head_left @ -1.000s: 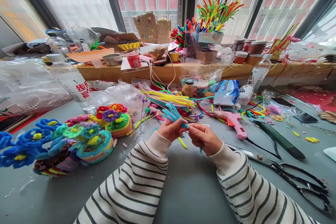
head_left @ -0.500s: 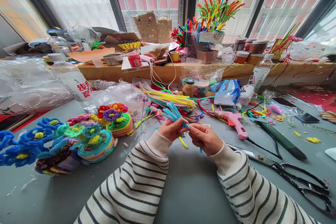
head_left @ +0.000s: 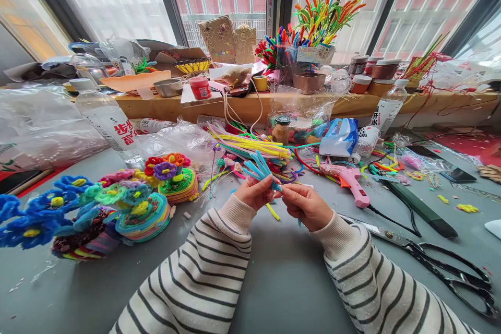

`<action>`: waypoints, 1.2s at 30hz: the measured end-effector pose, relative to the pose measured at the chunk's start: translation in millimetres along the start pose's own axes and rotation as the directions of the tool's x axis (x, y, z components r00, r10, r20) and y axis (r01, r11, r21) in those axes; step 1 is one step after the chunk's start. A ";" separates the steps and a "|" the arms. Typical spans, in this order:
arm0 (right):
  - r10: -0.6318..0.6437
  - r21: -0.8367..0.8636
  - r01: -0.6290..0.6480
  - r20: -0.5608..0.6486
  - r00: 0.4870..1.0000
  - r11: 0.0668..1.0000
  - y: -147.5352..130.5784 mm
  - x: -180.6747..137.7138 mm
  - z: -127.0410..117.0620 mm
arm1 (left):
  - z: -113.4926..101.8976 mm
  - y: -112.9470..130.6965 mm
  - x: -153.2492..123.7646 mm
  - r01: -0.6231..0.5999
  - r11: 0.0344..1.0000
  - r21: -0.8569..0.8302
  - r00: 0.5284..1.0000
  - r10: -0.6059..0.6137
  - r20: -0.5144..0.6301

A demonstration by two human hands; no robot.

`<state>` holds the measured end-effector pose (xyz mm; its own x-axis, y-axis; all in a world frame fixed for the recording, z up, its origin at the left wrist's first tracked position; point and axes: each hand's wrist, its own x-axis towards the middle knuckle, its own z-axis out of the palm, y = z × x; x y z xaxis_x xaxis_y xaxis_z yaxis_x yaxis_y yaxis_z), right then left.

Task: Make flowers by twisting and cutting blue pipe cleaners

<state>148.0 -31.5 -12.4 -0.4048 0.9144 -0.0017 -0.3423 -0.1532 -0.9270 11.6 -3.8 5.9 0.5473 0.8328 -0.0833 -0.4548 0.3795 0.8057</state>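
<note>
Between our hands, above the table [head_left: 282,282], we hold a light-blue pipe-cleaner bundle [head_left: 257,167]. Our left hand [head_left: 253,194] has its fingers closed around the base; our right hand [head_left: 309,207] pinches the gathered end, fingertips together.
</note>
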 end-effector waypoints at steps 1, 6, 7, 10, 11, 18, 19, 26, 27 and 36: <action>0.000 -0.003 0.000 -0.004 1.000 1.000 -0.2 -0.3 0.2 | 0.0 -0.1 -0.1 -0.002 1.000 -0.001 1.000 0.002 0.000; 0.000 -0.020 -0.001 -0.020 1.000 1.000 -1.0 -1.1 1.3 | -0.1 -0.7 -0.3 -0.005 1.000 0.005 1.000 0.005 -0.003; 0.001 -0.023 -0.002 -0.024 1.000 1.000 -1.0 -1.0 1.2 | -0.3 -0.9 -0.3 -0.006 1.000 0.008 1.000 0.006 -0.008; 0.002 -0.029 -0.003 -0.037 0.999 1.000 -0.7 -0.5 0.5 | -1.6 -1.8 0.2 0.000 1.000 0.026 0.999 0.001 -0.032; 0.001 -0.028 -0.002 -0.039 0.999 1.000 -0.6 -0.4 0.3 | -2.1 -2.0 0.5 0.005 0.999 0.033 0.999 -0.004 -0.040; 0.010 0.025 -0.010 -0.030 1.000 1.000 -1.1 -0.9 2.4 | 1.6 0.0 -0.2 -0.005 1.000 0.006 0.999 0.006 -0.032; 0.016 0.030 -0.015 -0.031 0.999 0.999 -1.3 -1.2 2.9 | 2.3 0.3 -0.5 -0.005 1.000 0.000 1.000 0.005 -0.027; 0.035 0.065 -0.032 -0.048 0.998 0.997 -2.1 -0.6 4.2 | 1.6 0.2 -0.8 -0.001 1.000 -0.023 1.000 0.000 -0.008; 0.034 0.067 -0.031 -0.047 0.998 0.997 -1.9 -0.3 4.2 | 1.3 0.2 -0.8 0.000 1.000 -0.021 1.000 0.000 -0.004; 0.018 0.052 -0.016 -0.035 0.999 0.998 0.1 -0.7 3.3 | 0.6 0.4 -1.7 -0.005 1.000 0.011 1.000 0.005 0.007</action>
<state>145.4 -33.4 -11.3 -0.3811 0.9240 -0.0312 -0.3798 -0.1872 -0.9059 10.9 -5.3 6.7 0.5498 0.8319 -0.0752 -0.4497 0.3707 0.8126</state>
